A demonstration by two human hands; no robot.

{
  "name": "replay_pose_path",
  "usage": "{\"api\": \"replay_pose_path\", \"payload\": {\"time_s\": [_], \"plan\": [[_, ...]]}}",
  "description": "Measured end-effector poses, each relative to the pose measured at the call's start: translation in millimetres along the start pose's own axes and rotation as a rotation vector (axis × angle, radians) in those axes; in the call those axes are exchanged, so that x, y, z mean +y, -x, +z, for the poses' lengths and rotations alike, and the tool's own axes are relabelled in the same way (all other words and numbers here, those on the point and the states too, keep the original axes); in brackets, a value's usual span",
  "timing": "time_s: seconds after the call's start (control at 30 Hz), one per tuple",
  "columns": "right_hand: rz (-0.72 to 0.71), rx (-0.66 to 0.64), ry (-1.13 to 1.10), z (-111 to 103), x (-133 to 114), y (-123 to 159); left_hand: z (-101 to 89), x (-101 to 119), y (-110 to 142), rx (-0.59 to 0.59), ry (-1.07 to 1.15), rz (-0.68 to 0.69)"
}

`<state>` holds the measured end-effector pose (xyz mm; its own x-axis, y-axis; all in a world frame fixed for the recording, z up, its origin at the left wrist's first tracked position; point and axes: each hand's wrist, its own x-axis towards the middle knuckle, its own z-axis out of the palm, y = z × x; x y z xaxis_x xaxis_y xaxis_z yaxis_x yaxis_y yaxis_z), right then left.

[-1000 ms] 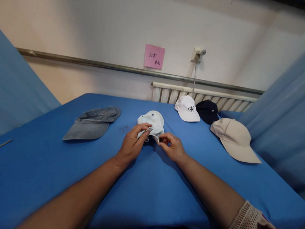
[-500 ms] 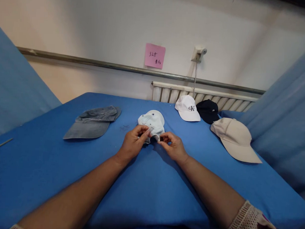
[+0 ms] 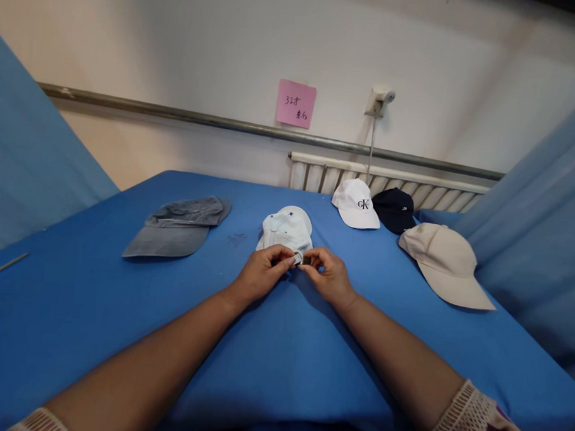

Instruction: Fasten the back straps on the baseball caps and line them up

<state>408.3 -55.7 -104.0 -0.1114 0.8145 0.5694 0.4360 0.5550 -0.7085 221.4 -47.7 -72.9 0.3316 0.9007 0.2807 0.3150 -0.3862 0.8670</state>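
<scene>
A pale, nearly white cap [image 3: 287, 229] lies on the blue-covered table [image 3: 282, 353], its back strap side toward me. My left hand [image 3: 263, 271] pinches one end of the strap between thumb and fingers. My right hand [image 3: 329, 275] grips the other strap end, where a small dark patch, perhaps the fastener, shows at the fingertips. The two strap ends are close together, almost meeting; whether they touch is hidden by my fingers.
A grey cap [image 3: 178, 227] lies to the left. On the right are a white cap with black letters [image 3: 356, 203], a black cap [image 3: 394, 210] and a beige cap [image 3: 444, 262]. A thin stick [image 3: 5, 266] rests at the left edge. Behind stands a radiator [image 3: 329, 177].
My left hand has moved right with its strap end, closing the gap to my right hand. The cap's back opening has narrowed. The view has shifted slightly.
</scene>
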Motion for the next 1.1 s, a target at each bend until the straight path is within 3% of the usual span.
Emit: {"api": "replay_pose_path", "payload": {"time_s": [0.57,1.1], "plan": [[-0.086,-0.043,0.008,-1.7,-2.3,0.7,-1.4,12.1,3.2,-0.029,-0.055,0.008],[-0.12,-0.074,0.025,-2.0,-4.1,1.7,-3.2,7.7,3.7,-0.062,-0.104,0.062]]}}
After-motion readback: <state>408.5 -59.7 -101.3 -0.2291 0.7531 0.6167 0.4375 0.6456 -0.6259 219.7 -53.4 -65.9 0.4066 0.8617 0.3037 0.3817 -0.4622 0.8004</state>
